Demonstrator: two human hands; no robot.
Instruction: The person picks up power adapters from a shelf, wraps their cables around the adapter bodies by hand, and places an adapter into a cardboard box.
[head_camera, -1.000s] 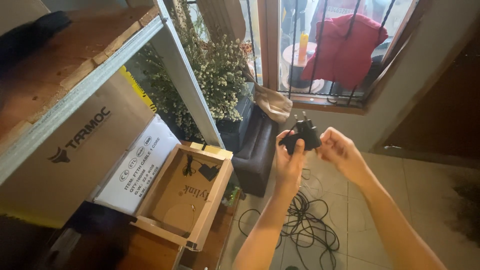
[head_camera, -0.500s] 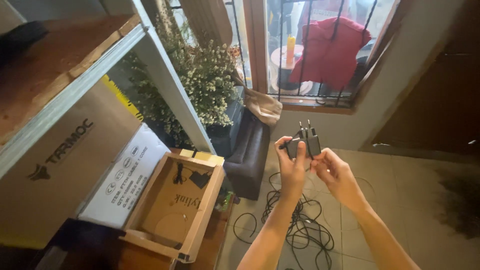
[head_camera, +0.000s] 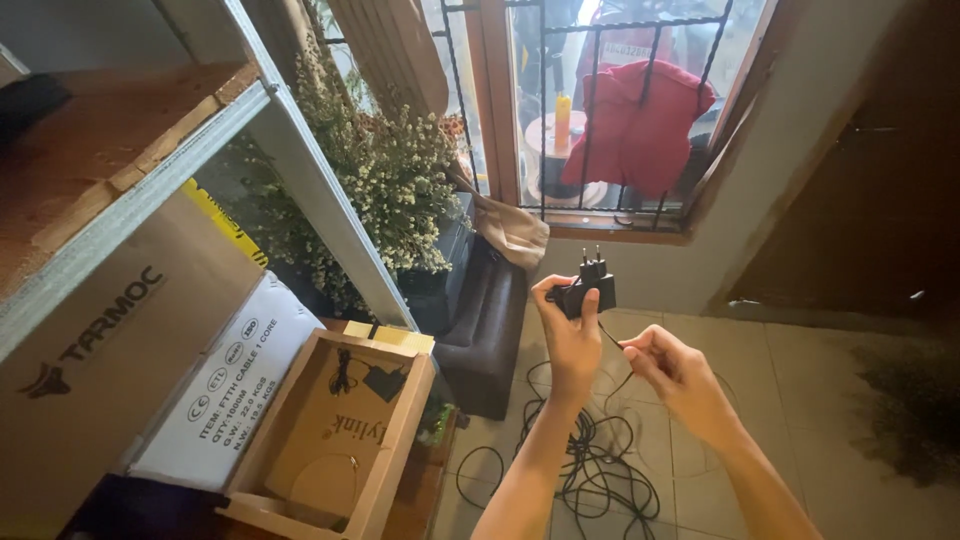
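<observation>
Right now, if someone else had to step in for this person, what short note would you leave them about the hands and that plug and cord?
Left hand: raised, gripping a black plug adapter with its prongs pointing up.
Right hand: pinching the thin black cord just below the adapter.
The rest of the cord hangs down to a loose tangle of black cable on the tiled floor.
To the left, an open cardboard box holds another black adapter.
Done: adapter is off the floor, in hand. Left: the cable lies uncoiled.
</observation>
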